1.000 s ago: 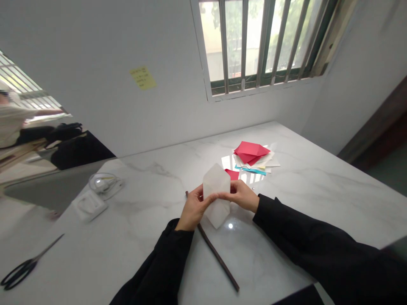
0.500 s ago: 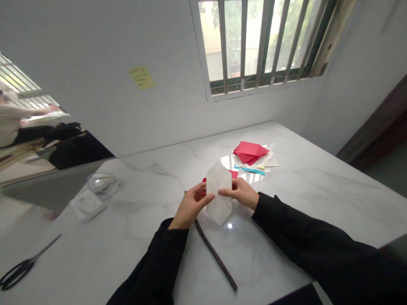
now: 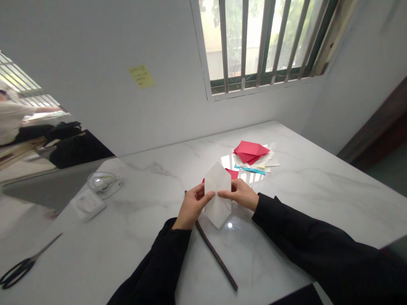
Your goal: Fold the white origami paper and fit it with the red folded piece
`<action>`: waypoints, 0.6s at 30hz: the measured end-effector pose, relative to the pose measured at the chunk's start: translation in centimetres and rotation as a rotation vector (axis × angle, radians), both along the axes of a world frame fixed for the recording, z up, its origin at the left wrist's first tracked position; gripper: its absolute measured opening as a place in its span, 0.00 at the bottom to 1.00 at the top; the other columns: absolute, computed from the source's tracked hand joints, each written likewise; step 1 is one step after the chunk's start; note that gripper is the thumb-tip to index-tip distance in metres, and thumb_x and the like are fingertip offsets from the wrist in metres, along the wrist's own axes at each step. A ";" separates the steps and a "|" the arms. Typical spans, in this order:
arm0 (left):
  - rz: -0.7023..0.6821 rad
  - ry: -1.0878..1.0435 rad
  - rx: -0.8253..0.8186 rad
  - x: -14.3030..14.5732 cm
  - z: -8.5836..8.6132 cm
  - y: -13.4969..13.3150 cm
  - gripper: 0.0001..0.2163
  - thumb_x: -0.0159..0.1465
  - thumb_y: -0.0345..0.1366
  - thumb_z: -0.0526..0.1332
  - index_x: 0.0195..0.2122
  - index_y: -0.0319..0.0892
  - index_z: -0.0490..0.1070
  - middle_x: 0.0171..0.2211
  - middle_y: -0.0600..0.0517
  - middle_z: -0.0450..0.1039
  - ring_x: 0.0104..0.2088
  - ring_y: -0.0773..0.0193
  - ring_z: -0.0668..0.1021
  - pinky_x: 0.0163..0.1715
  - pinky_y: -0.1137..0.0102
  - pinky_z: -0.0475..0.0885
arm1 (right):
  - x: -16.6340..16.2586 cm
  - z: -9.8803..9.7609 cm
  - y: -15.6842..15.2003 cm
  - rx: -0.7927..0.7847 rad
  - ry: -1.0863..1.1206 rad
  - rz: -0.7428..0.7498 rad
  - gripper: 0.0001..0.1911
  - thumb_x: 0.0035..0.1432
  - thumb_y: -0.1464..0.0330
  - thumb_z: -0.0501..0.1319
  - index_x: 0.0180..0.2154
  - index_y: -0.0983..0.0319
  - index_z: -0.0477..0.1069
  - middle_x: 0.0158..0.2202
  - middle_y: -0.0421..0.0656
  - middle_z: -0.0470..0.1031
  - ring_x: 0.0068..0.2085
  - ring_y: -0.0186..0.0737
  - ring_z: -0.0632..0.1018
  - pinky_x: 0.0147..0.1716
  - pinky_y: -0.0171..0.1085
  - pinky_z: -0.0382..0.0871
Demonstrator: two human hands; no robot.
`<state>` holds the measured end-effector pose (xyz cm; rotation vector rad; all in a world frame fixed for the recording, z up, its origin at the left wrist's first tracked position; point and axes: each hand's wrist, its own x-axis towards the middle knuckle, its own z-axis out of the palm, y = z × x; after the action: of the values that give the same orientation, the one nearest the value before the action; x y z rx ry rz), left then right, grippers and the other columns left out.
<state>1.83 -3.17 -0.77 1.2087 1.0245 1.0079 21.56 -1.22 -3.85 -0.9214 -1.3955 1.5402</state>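
A folded white sheet of paper, pointed at top and bottom, is held upright above the table. My left hand grips its left edge, thumb on the near face and fingers behind. On the opposite edge, my right hand pinches the sheet the same way, and the two thumbtips nearly meet at its middle. Red paper shows partly from behind the white sheet; the rest of it is hidden. Below my hands a thin dark brown stick lies slantwise on the table, its upper part passing behind my left hand.
A pile of folded red paper, with white and blue pieces under it, lies farther back. Black scissors rest at the left, near a white box and a coiled cable. Another person is at the far left.
My thumbs have drawn slightly closer together on the white paper, and its lower point sits a little lower. My left hand has shifted slightly to the right.
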 end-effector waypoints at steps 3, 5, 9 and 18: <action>0.020 -0.005 0.000 0.1 0.0 -0.1 0.29 0.55 0.46 0.75 0.54 0.37 0.76 0.45 0.40 0.83 0.50 0.43 0.82 0.48 0.55 0.78 | 0.0 -0.1 0.0 0.007 0.004 -0.001 0.20 0.50 0.57 0.73 0.38 0.66 0.81 0.36 0.47 0.83 0.35 0.44 0.82 0.35 0.39 0.74; 0.027 -0.005 0.004 0.2 0.0 -0.1 0.29 0.54 0.46 0.75 0.53 0.37 0.76 0.45 0.40 0.83 0.50 0.42 0.82 0.48 0.55 0.78 | 0.0 -0.2 0.0 0.012 0.000 -0.004 0.20 0.51 0.57 0.73 0.38 0.67 0.81 0.35 0.46 0.83 0.35 0.44 0.81 0.34 0.38 0.73; 0.030 -0.008 0.004 0.3 0.0 -0.2 0.28 0.54 0.46 0.76 0.53 0.37 0.77 0.47 0.40 0.83 0.51 0.42 0.82 0.49 0.54 0.78 | -0.1 -0.2 0.0 0.019 -0.014 0.007 0.20 0.51 0.56 0.73 0.38 0.67 0.80 0.34 0.46 0.83 0.34 0.43 0.81 0.34 0.38 0.73; 0.017 -0.010 0.014 0.4 0.0 -0.3 0.29 0.53 0.47 0.76 0.53 0.38 0.78 0.52 0.40 0.81 0.49 0.44 0.83 0.46 0.57 0.79 | 0.1 0.1 -0.2 0.106 -0.099 0.037 0.23 0.55 0.54 0.71 0.41 0.67 0.81 0.36 0.47 0.83 0.35 0.44 0.81 0.36 0.39 0.74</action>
<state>2.27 -3.44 -0.73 1.2068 1.0224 1.0347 21.65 -1.37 -3.70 -0.9224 -1.5573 1.4498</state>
